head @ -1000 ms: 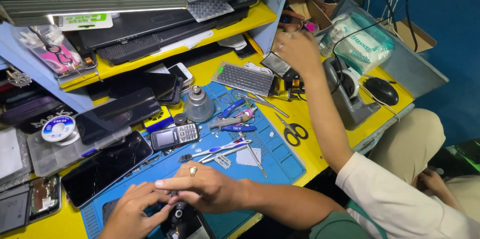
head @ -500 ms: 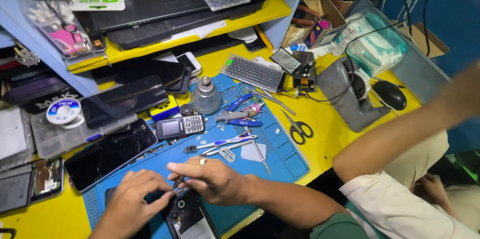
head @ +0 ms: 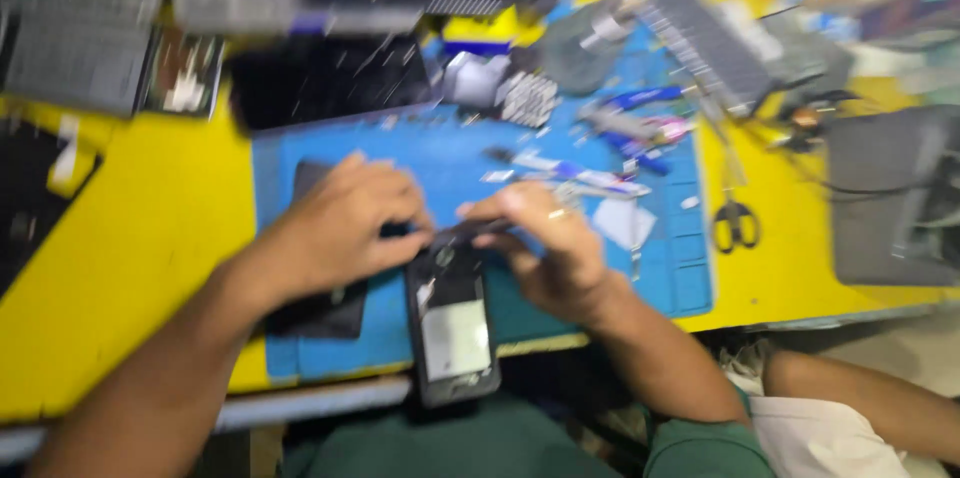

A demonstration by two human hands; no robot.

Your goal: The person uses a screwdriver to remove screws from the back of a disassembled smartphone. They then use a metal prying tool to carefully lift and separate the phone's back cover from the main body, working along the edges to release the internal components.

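Fingers of both hands closed on top end of opened phone, seen pulled nearer to bench edge than moments ago. Left hand and right hand meet over blue mat. Co-worker's reaching arm now withdrawn; scissors untouched. View blurred.

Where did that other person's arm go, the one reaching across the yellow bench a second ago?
Yes, it moved. It has pulled back off the bench; now the forearm lies low at the right, below the scissors, near the person's lap.
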